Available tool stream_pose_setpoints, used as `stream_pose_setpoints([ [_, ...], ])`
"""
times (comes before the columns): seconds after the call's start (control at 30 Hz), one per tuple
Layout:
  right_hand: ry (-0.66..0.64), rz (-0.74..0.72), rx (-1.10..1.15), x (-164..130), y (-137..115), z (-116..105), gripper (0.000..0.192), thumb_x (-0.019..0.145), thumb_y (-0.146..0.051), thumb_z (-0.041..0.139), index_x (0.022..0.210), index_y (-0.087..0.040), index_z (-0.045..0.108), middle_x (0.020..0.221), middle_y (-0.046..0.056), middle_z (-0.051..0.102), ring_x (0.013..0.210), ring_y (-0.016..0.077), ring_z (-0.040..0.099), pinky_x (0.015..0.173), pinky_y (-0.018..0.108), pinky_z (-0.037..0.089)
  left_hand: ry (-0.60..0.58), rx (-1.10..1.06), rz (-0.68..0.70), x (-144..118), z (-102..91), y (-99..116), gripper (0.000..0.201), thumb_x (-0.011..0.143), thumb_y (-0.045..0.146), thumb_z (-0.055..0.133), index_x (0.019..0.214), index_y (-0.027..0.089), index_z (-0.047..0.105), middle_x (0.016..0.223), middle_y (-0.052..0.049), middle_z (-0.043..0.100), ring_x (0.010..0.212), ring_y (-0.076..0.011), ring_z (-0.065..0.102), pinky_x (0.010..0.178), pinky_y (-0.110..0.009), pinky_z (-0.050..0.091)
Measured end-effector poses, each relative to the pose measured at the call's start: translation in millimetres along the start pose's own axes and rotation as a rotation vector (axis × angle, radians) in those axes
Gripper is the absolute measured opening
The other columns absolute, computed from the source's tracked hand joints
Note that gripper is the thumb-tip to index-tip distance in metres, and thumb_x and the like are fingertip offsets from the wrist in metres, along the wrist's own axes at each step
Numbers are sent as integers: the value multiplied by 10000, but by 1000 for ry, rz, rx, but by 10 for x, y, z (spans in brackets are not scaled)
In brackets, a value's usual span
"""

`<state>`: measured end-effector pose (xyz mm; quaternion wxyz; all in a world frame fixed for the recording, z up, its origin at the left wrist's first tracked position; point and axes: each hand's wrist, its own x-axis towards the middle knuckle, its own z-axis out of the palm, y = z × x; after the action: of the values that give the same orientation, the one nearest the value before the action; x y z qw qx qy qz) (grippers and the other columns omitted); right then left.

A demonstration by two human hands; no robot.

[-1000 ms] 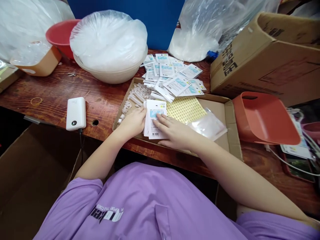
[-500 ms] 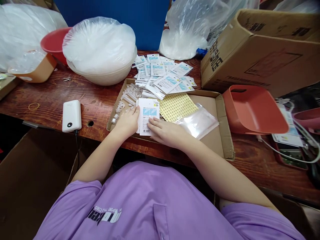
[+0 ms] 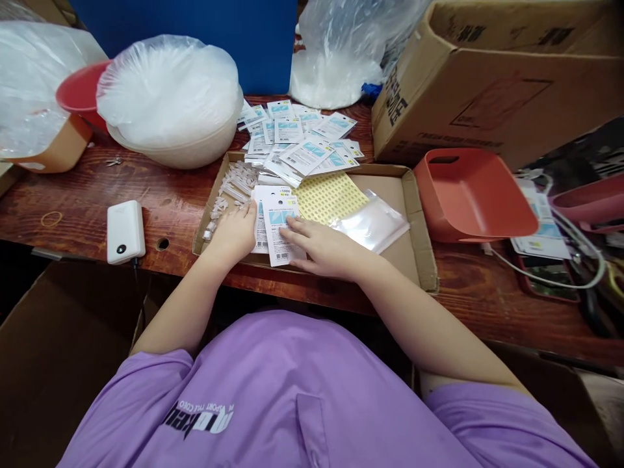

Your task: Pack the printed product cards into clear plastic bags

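My left hand [image 3: 234, 229] is closed at the left edge of a stack of white printed cards [image 3: 260, 224], near the front of a shallow cardboard tray [image 3: 423, 240]. The fingers of my right hand [image 3: 324, 249] grip the right side of a front card [image 3: 279, 242], which sits askew over the others and overlaps them. Small clear plastic pieces [image 3: 237, 182] lie in the tray beyond my left hand. To the right of the cards are a yellow sticker sheet [image 3: 327, 197] and clear plastic bags [image 3: 377, 223].
Filled card packets [image 3: 305, 140] are heaped behind the tray. A plastic-covered bowl [image 3: 170, 110], a white power bank [image 3: 125, 231], a coral bin [image 3: 475, 198] and a large carton [image 3: 487, 91] surround it. A phone [image 3: 548, 285] and cable lie at right.
The front card has shifted right and turned askew under my right hand, uncovering part of the stack behind it. My left hand remains at the stack. The whole view has moved slightly.
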<state>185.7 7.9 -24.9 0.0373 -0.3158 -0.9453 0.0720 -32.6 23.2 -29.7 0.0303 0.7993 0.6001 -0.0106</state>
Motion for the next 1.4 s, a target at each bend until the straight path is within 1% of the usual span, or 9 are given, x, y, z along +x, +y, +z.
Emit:
stream_pose_setpoints([
  [0.1, -12, -22, -11, 77, -13, -10, 671, 829, -308, 588, 1408, -59, 354, 1457, 275, 327, 1351, 369, 337, 1057, 554, 339, -11, 13, 5, -7, -16, 15, 552, 867, 109, 292, 1409, 20, 342, 1379, -207, 488, 1233, -284, 497, 1025, -435, 381],
  [0.23, 15, -78, -48, 92, -35, 20, 486, 876, -186, 504, 1334, -30, 452, 1387, 272, 437, 1300, 326, 432, 1049, 507, 380, -51, -9, -37, -10, -34, 33, 561, 869, 107, 288, 1417, -11, 305, 1344, -230, 511, 1255, -285, 477, 1041, -433, 363],
  [0.5, 487, 37, 75, -700, -27, -29, 503, 893, -77, 441, 1379, -206, 426, 1269, 135, 601, 1169, 221, 580, 927, 393, 540, -18, -33, -46, -24, -202, 68, 536, 872, 113, 300, 1398, 66, 391, 1457, -202, 388, 1323, -344, 388, 1071, -518, 305],
  [0.63, 903, 254, 88, -1197, -137, 151, 633, 814, 5, 511, 1364, -303, 446, 1261, 82, 610, 1120, 238, 610, 907, 430, 550, 127, -93, 44, 138, -379, 465, 493, 861, 91, 324, 1333, 39, 456, 1389, -215, 464, 1277, -328, 437, 1052, -485, 336],
  [0.73, 1120, 385, 63, -1449, -255, 333, 614, 769, 24, 553, 1290, -301, 533, 1208, 64, 642, 1035, 241, 648, 844, 426, 568, -26, -170, 318, 416, -450, 998, 382, 885, 152, 346, 1150, 102, 616, 1156, -158, 621, 1087, -264, 575, 946, -392, 433],
  [0.9, 935, 234, 35, -1546, -459, 497, 534, 783, -7, 565, 1256, -255, 561, 1064, 85, 690, 950, 214, 670, 785, 377, 586, -415, -52, 204, 983, -372, 1622, 615, 690, 490, 696, 1151, 87, 635, 1129, -181, 632, 1059, -336, 579, 890, -378, 460],
  [1.07, 933, 175, 77, -1497, -472, 450, 481, 801, -1, 526, 1226, -225, 561, 1013, 97, 695, 958, 199, 667, 825, 381, 579, -428, -16, 53, 1288, -233, 1657, 1112, 501, 731, 695, 1321, 11, 478, 1246, -249, 561, 1086, -377, 560, 886, -385, 463],
  [1.2, 844, 65, 96, -1380, -374, 384, 353, 837, -45, 490, 1128, -216, 592, 1000, 101, 703, 975, 198, 661, 813, 370, 578, -509, -4, 25, 1368, -175, 1656, 921, 448, 728, 721, 1105, 85, 664, 1091, -196, 655, 1050, -392, 578, 905, -401, 443],
  [1.4, 763, 152, 86, -1299, -277, 483, 430, 823, 10, 446, 1181, -202, 552, 1069, 128, 693, 1011, 195, 655, 805, 345, 581, -404, -373, -88, 1303, -280, 1629, 461, 491, 294, 836, 877, 98, 677, 979, -186, 672, 1055, -400, 571, 873, -406, 437],
])
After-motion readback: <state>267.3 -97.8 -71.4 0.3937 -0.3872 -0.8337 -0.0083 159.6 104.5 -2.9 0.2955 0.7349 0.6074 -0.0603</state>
